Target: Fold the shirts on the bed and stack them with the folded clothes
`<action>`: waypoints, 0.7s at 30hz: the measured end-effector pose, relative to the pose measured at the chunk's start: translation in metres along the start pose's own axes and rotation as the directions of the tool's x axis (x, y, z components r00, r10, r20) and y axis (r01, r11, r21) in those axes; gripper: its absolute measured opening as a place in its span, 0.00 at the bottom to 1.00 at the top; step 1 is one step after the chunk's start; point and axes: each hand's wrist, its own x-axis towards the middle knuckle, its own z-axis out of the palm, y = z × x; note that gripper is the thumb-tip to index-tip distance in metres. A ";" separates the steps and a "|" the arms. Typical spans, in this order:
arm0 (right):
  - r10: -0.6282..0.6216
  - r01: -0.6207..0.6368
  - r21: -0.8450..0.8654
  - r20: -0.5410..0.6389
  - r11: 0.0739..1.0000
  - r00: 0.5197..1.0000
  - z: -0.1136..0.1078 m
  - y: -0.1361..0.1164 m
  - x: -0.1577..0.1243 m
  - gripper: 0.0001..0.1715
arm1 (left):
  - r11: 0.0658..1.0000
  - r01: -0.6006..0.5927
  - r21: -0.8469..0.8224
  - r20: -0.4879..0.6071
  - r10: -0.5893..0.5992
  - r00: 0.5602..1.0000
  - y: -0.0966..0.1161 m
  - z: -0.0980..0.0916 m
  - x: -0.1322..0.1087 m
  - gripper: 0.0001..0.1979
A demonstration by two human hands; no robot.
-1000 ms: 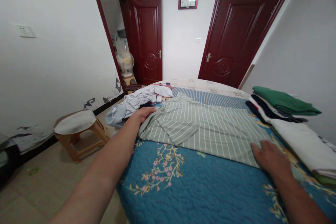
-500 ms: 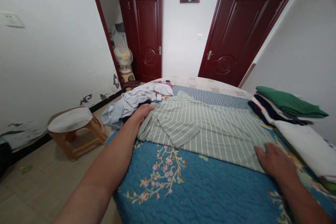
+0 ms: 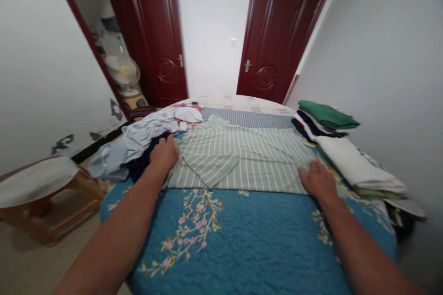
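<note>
A pale green shirt (image 3: 263,147) with white stripes lies spread flat on the blue quilted cover, one short sleeve (image 3: 214,166) folded over its near left part. My left hand (image 3: 165,152) is at the shirt's left edge, its fingers bent and closed on the cloth; some fingertips are hidden. At the opposite end, my right hand (image 3: 320,179) rests palm down on the near right corner, thumb and fingers apart. A heap of loose clothes (image 3: 141,133), grey-white striped and dark blue, lies just beyond my left hand.
Folded clothes are stacked at the right, with a green piece (image 3: 327,114) on top and a white one (image 3: 356,161) nearer me. The blue floral cover (image 3: 256,235) spreads in front of me. A stool (image 3: 44,193) stands left of the table; two dark red doors (image 3: 277,32) are behind.
My view has turned right and tipped down, so the room appears shifted left. Both hands remain at the two ends of the shirt, which lies much as before.
</note>
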 end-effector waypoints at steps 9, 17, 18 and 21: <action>0.105 -0.111 0.061 0.087 0.992 0.991 -0.021 -0.018 -0.007 0.36 | 0.758 -0.629 -0.173 -0.264 0.580 0.771 0.034 -0.002 -0.020 0.31; 0.107 -0.124 0.134 0.131 0.983 0.986 -0.019 -0.020 -0.005 0.39 | 0.680 -0.733 -0.019 0.007 0.734 0.680 0.051 0.053 -0.029 0.33; 0.095 -0.115 0.146 0.132 0.983 0.987 -0.020 -0.023 -0.006 0.39 | 0.677 -0.736 -0.013 0.005 0.736 0.677 0.050 0.055 -0.027 0.33; 0.042 -0.068 0.184 0.138 0.981 0.990 -0.023 -0.031 -0.009 0.40 | 0.662 -0.749 -0.019 -0.006 0.749 0.662 0.048 0.055 -0.022 0.33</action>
